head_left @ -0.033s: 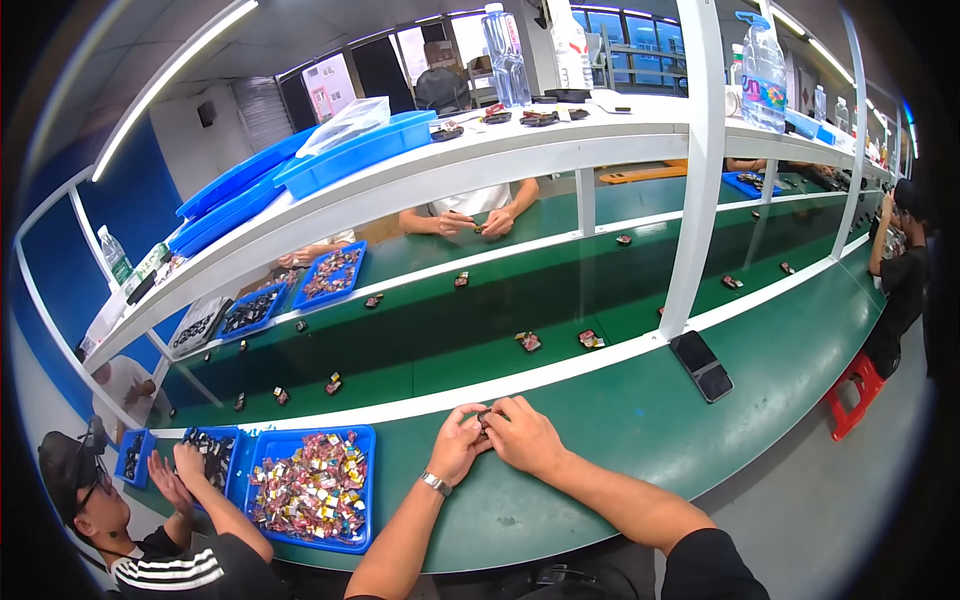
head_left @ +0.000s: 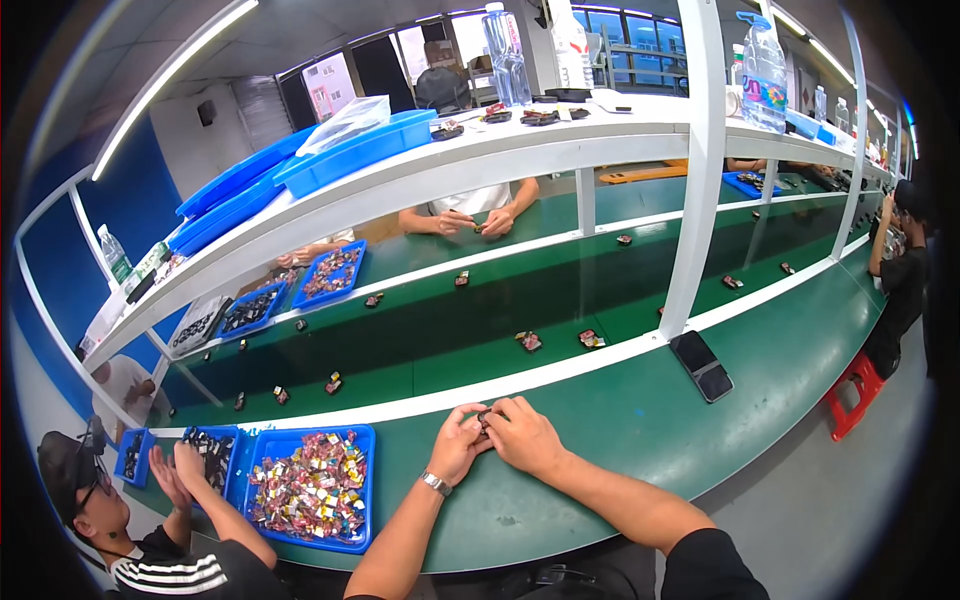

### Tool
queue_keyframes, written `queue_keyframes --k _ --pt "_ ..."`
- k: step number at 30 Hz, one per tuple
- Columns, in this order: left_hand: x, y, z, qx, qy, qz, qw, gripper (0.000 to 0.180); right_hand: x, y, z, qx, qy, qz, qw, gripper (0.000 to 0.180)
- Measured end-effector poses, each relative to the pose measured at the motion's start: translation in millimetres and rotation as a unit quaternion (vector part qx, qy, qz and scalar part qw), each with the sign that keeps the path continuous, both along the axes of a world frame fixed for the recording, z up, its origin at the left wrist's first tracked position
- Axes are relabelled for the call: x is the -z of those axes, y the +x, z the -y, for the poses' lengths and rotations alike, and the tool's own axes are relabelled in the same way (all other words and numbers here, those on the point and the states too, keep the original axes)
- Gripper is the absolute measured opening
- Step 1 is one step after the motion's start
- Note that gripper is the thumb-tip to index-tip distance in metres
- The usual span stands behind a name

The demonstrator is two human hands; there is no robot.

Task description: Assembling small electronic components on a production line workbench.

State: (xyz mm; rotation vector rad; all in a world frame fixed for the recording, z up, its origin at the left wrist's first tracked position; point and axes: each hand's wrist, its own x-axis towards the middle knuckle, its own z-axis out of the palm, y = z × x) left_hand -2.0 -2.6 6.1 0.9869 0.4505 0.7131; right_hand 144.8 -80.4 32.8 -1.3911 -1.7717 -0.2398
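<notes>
Green bench top (head_left: 640, 420) runs along a conveyor line under a white shelf frame; blue tray of wrapped parts (head_left: 312, 487) sits near left, dark phone (head_left: 701, 366) to the right. Small dark part (head_left: 484, 418) is pinched between both hands' fingertips, just above the bench near its far white edge. Left hand (head_left: 458, 447) and right hand (head_left: 524, 437) meet knuckle to knuckle, fingers curled narrow on the part, forearms angling in from the near edge.
</notes>
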Motion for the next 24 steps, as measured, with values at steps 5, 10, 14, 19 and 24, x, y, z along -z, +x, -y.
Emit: queue_keyframes --k 5,10,14,19,24 --pt "-2.2 2.5 1.1 -0.005 0.020 -0.021 1.000 0.026 8.8 -1.3 -3.0 0.032 0.009 0.041 0.999 0.017" --pt "-2.5 1.0 0.1 0.001 0.017 -0.015 1.000 0.027 15.0 1.8 -8.6 0.025 0.034 0.053 0.998 0.017" --pt "-3.5 -0.2 0.8 0.002 0.013 -0.023 1.000 0.027 12.5 2.6 -6.0 0.008 0.020 0.017 1.000 0.013" --pt "-4.2 0.0 2.5 -0.005 0.009 -0.022 1.000 0.027 12.4 2.8 -6.6 0.002 0.018 -0.018 1.000 0.011" --pt "-1.9 0.1 -0.6 0.002 0.014 -0.012 1.000 0.026 11.7 2.0 -6.6 0.011 0.025 -0.030 0.999 0.012"
